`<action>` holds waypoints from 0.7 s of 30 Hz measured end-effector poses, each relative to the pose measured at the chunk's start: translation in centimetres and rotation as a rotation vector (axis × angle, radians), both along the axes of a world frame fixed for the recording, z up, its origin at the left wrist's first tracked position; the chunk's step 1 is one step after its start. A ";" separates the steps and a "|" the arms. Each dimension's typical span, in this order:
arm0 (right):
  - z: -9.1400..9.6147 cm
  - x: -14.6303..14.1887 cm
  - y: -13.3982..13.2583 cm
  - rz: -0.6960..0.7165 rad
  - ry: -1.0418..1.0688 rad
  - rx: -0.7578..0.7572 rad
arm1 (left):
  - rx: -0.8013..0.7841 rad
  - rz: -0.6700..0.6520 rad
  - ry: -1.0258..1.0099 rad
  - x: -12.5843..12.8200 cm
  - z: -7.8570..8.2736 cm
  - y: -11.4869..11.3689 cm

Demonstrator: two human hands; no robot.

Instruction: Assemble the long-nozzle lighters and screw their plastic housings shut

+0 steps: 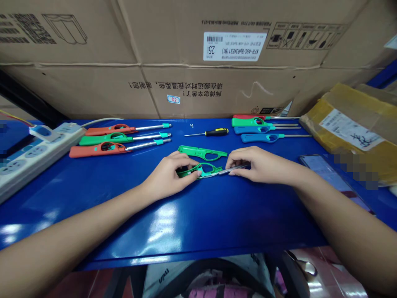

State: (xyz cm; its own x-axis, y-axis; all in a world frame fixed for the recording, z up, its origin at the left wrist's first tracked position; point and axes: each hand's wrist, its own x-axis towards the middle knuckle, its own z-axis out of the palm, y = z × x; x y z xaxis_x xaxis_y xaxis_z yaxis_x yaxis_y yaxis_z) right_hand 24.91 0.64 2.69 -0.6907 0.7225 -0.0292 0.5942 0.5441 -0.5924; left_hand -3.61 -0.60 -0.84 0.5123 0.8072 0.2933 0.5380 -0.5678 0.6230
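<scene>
A green lighter half, with a teal trigger and inner parts showing, lies between my hands above the blue table. My left hand is closed around its handle end, thumb by the trigger. My right hand pinches the thin metal tube at the lighter's front; part of the tube is hidden by the fingers. Just behind lies the other green handle shell, its hollow inside facing up. Farther back is a screwdriver with a black and yellow handle, its tip pointing left.
Red and green long lighters lie at left beside a white power strip. Several more lighters lie at back right. A phone and a taped parcel are at right. Cardboard walls the back.
</scene>
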 end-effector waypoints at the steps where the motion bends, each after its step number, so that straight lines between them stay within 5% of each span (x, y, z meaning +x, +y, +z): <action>1: -0.1 0.0 0.1 0.012 0.002 0.028 | 0.003 -0.001 -0.005 0.0 0.0 0.0; 21: -1.3 -0.5 0.4 -0.056 -0.040 0.237 | -0.033 -0.028 0.040 -0.2 -0.3 0.4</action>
